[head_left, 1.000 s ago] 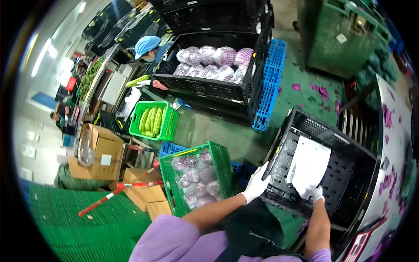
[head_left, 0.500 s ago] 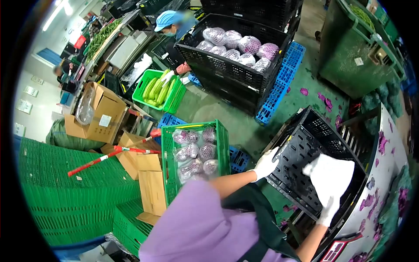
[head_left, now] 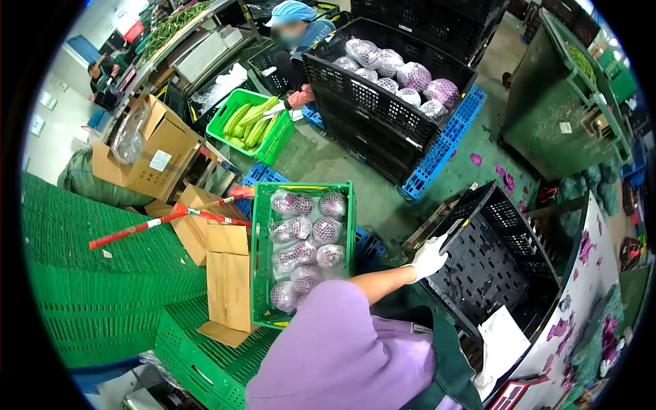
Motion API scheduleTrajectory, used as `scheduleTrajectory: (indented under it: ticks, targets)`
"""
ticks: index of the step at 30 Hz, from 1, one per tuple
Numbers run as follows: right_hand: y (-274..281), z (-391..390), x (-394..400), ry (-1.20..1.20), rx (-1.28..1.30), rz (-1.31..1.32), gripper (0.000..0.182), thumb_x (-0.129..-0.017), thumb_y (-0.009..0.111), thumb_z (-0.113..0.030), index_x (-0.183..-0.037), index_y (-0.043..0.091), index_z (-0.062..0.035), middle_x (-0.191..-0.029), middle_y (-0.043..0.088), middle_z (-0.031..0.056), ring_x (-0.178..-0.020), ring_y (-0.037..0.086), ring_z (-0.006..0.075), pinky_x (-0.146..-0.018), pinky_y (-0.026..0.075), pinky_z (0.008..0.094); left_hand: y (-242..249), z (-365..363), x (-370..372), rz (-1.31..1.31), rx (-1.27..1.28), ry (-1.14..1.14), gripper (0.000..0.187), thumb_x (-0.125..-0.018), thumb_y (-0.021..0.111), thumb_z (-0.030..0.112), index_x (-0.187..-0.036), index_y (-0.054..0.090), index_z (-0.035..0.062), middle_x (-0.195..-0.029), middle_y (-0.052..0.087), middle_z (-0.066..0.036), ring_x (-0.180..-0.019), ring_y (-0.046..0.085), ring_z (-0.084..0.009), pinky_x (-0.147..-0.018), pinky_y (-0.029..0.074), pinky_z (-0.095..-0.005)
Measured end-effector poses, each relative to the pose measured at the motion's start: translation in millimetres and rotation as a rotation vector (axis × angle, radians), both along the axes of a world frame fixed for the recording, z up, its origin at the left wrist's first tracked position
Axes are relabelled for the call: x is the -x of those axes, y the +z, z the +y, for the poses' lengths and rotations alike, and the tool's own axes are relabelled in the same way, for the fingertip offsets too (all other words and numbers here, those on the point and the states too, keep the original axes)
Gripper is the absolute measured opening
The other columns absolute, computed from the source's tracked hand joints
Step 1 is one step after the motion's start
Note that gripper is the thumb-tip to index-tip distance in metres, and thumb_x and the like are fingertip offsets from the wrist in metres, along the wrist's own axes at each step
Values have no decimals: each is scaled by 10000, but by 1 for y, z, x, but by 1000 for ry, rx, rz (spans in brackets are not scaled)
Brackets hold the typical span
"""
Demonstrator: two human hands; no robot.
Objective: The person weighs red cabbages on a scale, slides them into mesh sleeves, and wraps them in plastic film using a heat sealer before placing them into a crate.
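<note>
My left hand (head_left: 430, 261), in a white glove, grips the near-left rim of a black plastic crate (head_left: 482, 256). The crate stands tilted and holds no produce. My right hand (head_left: 484, 384), also gloved in white, is low by the crate's near side, partly hidden by my apron. It holds a white sheet (head_left: 504, 347), perhaps paper or cloth, over the crate's near corner. To the left of my left arm, a green crate (head_left: 350, 225) holds several purple cabbages (head_left: 326, 231) wrapped in plastic and net.
Stacked black crates (head_left: 369, 119) with wrapped cabbages stand on a blue pallet (head_left: 444, 150). A co-worker's gloved hand (head_left: 275, 109) is at a green basket of long green gourds (head_left: 253, 126). Cardboard boxes (head_left: 229, 287), green crates (head_left: 102, 287) and a green bin (head_left: 553, 116) stand around.
My right hand has drawn the white sheet down from over the crate's interior to its near corner. My left hand stays on the rim, and the view has shifted slightly.
</note>
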State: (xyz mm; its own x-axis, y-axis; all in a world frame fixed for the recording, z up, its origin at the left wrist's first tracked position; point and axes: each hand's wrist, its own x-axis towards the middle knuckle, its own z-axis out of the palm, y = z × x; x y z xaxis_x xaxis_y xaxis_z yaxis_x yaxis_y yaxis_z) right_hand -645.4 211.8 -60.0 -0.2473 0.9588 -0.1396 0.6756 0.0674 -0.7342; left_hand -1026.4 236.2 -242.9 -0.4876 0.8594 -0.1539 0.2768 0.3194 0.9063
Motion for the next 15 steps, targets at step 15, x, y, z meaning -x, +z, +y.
scheduleTrajectory:
  ticks: [15]
  targets:
    - [3,43,105,769,181,-382,594,-954,441,-142,-1531,301,-150,-1387,547,168,-1198,570,350,-1011,456,388,20,-3,10,-157,75,-13,603,-846,658,272,-1366,495,13,-1348,533,-219,-1263,496,-378,-1066,409,-420]
